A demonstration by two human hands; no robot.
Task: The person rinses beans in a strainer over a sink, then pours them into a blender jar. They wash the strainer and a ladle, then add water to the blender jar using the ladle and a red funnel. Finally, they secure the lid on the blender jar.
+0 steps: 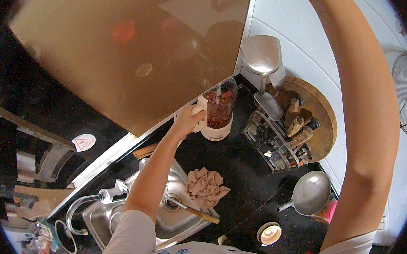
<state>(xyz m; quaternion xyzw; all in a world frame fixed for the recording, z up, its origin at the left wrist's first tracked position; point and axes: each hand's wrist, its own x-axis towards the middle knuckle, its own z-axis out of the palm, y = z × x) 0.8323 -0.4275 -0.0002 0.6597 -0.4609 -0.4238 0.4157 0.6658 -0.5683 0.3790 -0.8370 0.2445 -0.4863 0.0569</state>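
My left hand is closed around the cream handle of a clear blender jug. Dark red pieces, too small to name, fill much of the jug. It sits upright on a cream base on the black counter, beneath the brown cabinet door. My right arm reaches up along the right side, and its hand lies beyond the upper edge of the picture. On the counter toward me lies a round cream lid with a ring-shaped centre.
Left of the counter is a steel sink with a tap. A crumpled pinkish cloth lies beside it. Rightward stand a wire utensil rack, a metal spatula, a round wooden board and a metal ladle.
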